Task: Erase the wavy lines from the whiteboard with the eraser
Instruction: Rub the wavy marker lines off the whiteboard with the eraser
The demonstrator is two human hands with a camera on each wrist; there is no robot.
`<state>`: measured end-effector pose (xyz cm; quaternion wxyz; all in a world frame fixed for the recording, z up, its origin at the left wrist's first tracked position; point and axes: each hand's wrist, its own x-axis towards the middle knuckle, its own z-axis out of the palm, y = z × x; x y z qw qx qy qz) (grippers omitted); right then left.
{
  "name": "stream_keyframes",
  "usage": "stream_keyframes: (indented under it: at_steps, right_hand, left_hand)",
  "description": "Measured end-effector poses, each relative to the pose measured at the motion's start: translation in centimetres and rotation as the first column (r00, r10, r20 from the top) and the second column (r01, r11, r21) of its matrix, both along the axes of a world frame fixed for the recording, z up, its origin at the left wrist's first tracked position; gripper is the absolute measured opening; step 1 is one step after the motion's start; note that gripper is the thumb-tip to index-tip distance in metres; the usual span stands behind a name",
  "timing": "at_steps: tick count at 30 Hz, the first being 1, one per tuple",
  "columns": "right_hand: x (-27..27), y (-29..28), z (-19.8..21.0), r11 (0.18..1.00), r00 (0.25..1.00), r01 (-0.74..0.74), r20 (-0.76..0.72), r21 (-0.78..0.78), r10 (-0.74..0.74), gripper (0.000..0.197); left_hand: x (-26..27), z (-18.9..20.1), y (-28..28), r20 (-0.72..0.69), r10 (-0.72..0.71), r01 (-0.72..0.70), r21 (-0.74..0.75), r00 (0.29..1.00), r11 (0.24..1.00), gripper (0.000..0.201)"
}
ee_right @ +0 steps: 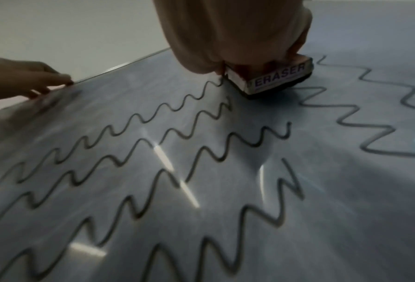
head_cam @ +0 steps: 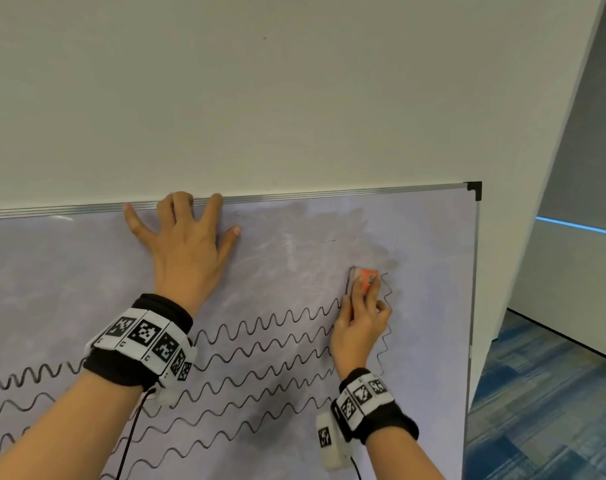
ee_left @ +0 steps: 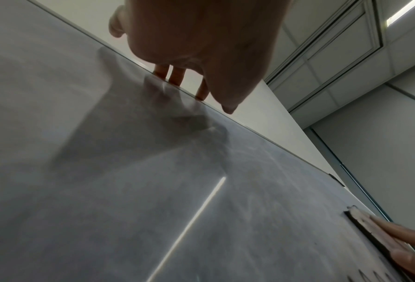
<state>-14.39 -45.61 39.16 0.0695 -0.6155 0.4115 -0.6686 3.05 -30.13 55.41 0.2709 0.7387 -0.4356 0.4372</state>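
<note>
A whiteboard (head_cam: 87,271) with a metal frame hangs on the wall, smeared grey near its top right. Several black wavy lines (head_cam: 260,341) run across it, and one more wavy line (head_cam: 386,327) runs downward at the right. My right hand (head_cam: 360,323) grips an orange-topped eraser (head_cam: 365,278) and presses it flat on the board at the upper end of the top line. The eraser (ee_right: 274,78) shows the word ERASER on its side. My left hand (head_cam: 187,233) lies flat on the board with fingers spread, fingertips at the top frame (ee_left: 177,84).
The board's right edge and black corner cap (head_cam: 474,188) stand near a wall corner. Blue patterned carpet (head_cam: 537,393) lies beyond to the right. Bare white wall (head_cam: 260,98) rises above the board. A cable (head_cam: 132,434) hangs from my left wristband.
</note>
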Motion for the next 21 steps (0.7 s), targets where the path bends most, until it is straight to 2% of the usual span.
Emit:
stream_keyframes:
  at_steps: [3, 6, 9, 12, 14, 17, 19, 21]
  right_hand:
    - [-0.7, -0.8, -0.8, 1.0, 1.0, 0.014, -0.006, 0.005, -0.014, 0.045]
    - [-1.6, -2.6, -0.2, 0.982, 0.989, 0.051, 0.128, 0.18, -0.075, 0.049]
    - [-1.2, -3.0, 0.7, 0.938, 0.963, 0.041, 0.235, 0.345, -0.128, 0.044]
    - [0.1, -1.4, 0.4, 0.952, 0.965, 0.028, 0.241, 0.305, -0.106, 0.044]
    - [0.8, 0.4, -1.0, 0.976, 0.982, 0.0, 0.187, 0.219, -0.042, 0.05]
    - [0.1, 1.1, -2.4, 0.982, 0.994, 0.0, 0.109, 0.187, -0.02, 0.047]
    - [-0.9, -0.3, -1.8, 0.974, 0.989, 0.007, 0.14, 0.225, -0.039, 0.046]
    - [-1.9, -2.1, -0.7, 0.942, 0.966, -0.014, 0.247, 0.337, -0.074, 0.045]
  left_hand:
    - [0.3, -0.1, 0.1, 0.019, -0.006, 0.006, -0.006, 1.0, 1.0, 0.044]
    - [0.3, -0.1, 0.3, 0.017, -0.015, 0.015, 0.001, 1.0, 1.0, 0.045]
    - [0.2, 0.1, 0.4, 0.004, -0.011, 0.011, 0.022, 1.0, 1.0, 0.046]
    - [0.2, 0.2, 0.3, -0.007, -0.006, 0.006, 0.036, 1.0, 0.999, 0.045]
    - [0.1, 0.2, 0.3, -0.014, -0.007, 0.008, 0.032, 1.0, 0.999, 0.046]
    - [0.1, 0.1, 0.3, -0.013, -0.01, 0.01, 0.02, 1.0, 1.0, 0.046]
    - [0.1, 0.1, 0.4, -0.007, -0.013, 0.013, 0.021, 1.0, 1.0, 0.045]
    - [0.1, 0.2, 0.5, -0.008, -0.019, 0.019, 0.019, 1.0, 1.0, 0.044]
